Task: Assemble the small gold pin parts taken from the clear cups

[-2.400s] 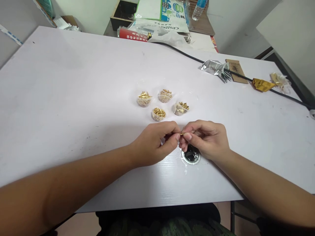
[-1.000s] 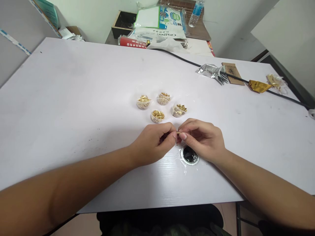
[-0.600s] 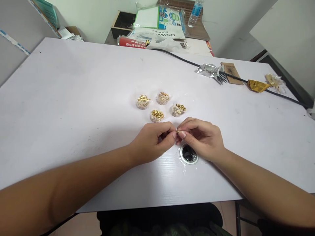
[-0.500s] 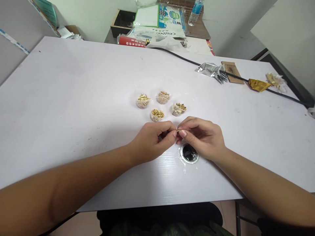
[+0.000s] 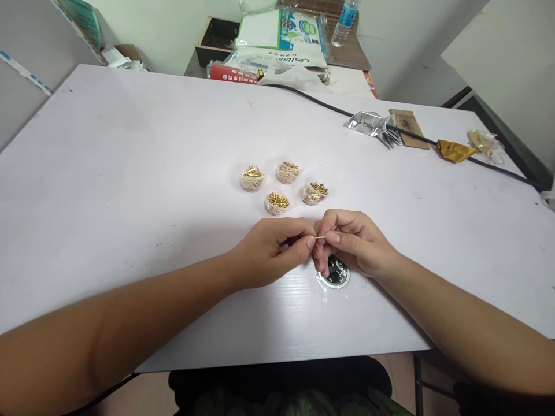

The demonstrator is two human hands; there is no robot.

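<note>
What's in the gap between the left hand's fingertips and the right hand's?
A thin gold-coloured pin, one end in the left hand, the other in the right hand, seen in the head view.

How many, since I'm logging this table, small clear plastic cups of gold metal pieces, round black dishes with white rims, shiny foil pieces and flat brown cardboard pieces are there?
Small clear plastic cups of gold metal pieces: 4
Round black dish with white rim: 1
Shiny foil, silver and gold: 2
Flat brown cardboard piece: 1
Total: 8
</note>
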